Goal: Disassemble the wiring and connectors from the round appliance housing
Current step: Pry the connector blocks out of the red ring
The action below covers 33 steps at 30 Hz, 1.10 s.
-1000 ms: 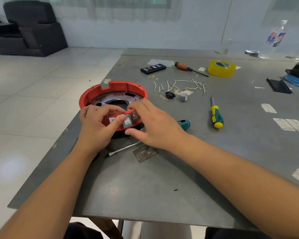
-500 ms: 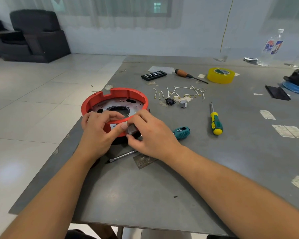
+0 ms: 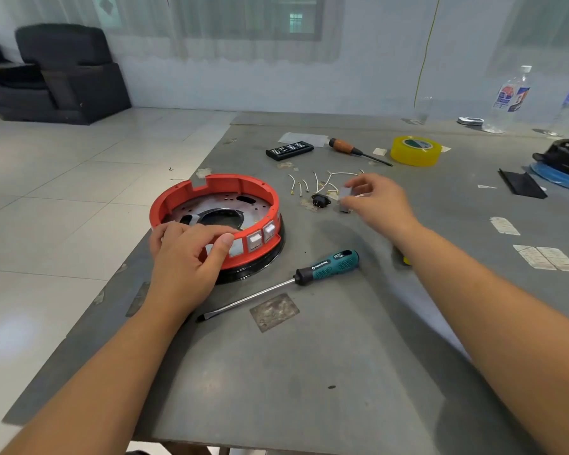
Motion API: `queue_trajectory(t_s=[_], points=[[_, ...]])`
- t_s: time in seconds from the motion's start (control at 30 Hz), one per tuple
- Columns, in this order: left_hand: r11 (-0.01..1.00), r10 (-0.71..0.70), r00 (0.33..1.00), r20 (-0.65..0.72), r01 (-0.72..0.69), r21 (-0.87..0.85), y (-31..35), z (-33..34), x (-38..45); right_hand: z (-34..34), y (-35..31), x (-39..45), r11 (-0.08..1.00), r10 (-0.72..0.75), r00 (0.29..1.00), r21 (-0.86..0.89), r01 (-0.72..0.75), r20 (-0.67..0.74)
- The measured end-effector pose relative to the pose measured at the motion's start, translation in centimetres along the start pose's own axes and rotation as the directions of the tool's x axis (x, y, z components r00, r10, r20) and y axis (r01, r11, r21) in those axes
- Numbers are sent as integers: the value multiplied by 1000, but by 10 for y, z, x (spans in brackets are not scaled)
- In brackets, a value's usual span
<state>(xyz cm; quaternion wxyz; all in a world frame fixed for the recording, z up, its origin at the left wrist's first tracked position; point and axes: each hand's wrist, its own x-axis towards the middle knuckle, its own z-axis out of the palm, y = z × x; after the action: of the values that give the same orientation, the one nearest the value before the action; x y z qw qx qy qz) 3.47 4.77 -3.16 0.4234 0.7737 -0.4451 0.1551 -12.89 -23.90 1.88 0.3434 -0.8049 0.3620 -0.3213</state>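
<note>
A round red housing (image 3: 230, 188) with a metal plate inside sits on the grey table (image 3: 309, 372) at the left edge. My left hand (image 3: 184, 254) grips its near rim, thumb on the outer wall. Two white rocker switches (image 3: 260, 238) sit in that wall, to the right of my thumb. My right hand (image 3: 381, 201) pinches a small grey switch block (image 3: 345, 193) just above the table, over the pile of removed parts. That pile holds short white wires (image 3: 326, 180), a black socket (image 3: 319, 201) and another grey block (image 3: 344, 208).
A teal-handled screwdriver (image 3: 329, 264) lies just right of the housing. Farther back are a black bit case (image 3: 289, 151), a wood-handled screwdriver (image 3: 345, 147), a yellow tape roll (image 3: 415, 151) and bottles (image 3: 509, 100). A black-and-blue appliance (image 3: 565, 162) sits at the right edge. Floor drops off left.
My right hand pulled a grey switch block out of the housing wall and carried it right and away to the parts pile. My left hand stayed on the rim.
</note>
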Motion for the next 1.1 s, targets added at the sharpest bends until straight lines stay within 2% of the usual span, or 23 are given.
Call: queue_trajectory(t_s=[0.1, 0.17, 0.23, 0.3, 0.5, 0.63, 0.7, 0.77, 0.83, 0.9, 1.0, 1.1], points=[[1000, -7, 1000, -3, 7, 7, -1, 1, 0, -18, 11, 30, 984, 123, 992, -136, -119, 20], [1000, -2, 1000, -16, 2, 6, 0, 2, 0, -22, 16, 43, 939, 232, 967, -284, -193, 108], [1000, 4, 999, -31, -4, 0, 0, 3, 0, -19, 21, 49, 887, 293, 939, -418, -196, 181], [1000, 16, 999, -39, -16, 6, -2, 4, 0, -13, 24, 53, 855, 277, 943, -494, -156, 182], [994, 80, 997, -22, -78, 73, -6, 5, 0, 2, 31, 53, 839, 198, 972, -535, -102, 126], [983, 104, 994, 16, -105, 148, -8, 4, -1, 1, 33, 44, 836, 202, 970, -541, -97, 138], [976, 108, 994, 34, -113, 187, -7, 4, -1, 0, 27, 31, 841, 120, 986, -540, -38, 117], [973, 102, 994, 29, -106, 203, -5, 4, -2, 2, 14, 9, 868, -72, 990, -482, 123, 124], [970, 94, 995, 25, -97, 221, -2, 3, -2, 5, -2, -24, 872, -263, 935, -356, 336, 238], [963, 99, 994, 36, -105, 247, 2, 2, -1, 9, -11, -60, 837, -372, 837, -245, 490, 402], [958, 77, 994, 74, -94, 272, 9, -1, 1, 15, -6, -100, 700, -436, 722, -301, 647, 537], [953, 65, 993, 95, -90, 291, 14, -4, 8, 19, 2, -109, 633, -470, 697, -343, 694, 542]])
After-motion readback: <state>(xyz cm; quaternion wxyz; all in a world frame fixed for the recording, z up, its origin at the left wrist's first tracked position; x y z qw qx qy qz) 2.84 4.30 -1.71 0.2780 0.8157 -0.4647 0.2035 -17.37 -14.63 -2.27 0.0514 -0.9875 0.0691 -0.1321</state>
